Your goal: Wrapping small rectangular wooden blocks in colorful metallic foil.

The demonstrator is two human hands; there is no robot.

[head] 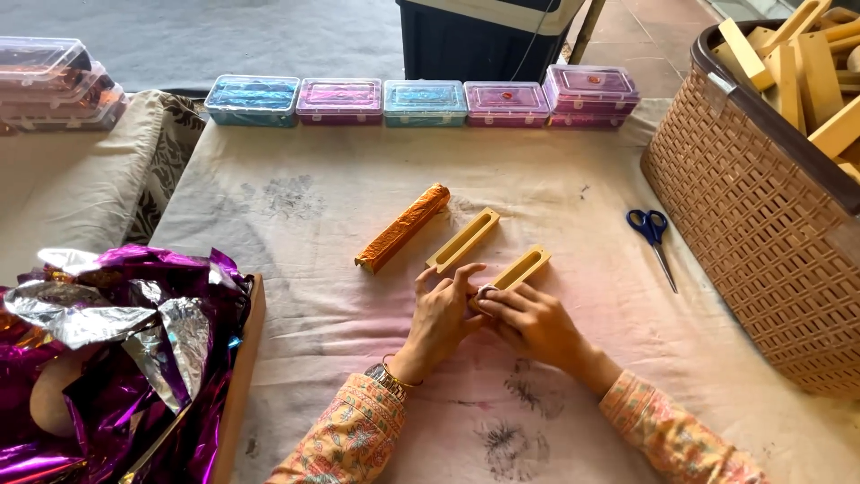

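Currently both hands pinch a small pale piece at the near end of one slotted wooden block [518, 268]: left hand [439, 318] beside right hand [528, 323], fingers closed. Block's long axis runs diagonally away, up-right. Count: two bare slotted blocks, second [462, 239] alongside; one orange foil-wrapped block [403, 228]; one pair of scissors [654, 235].
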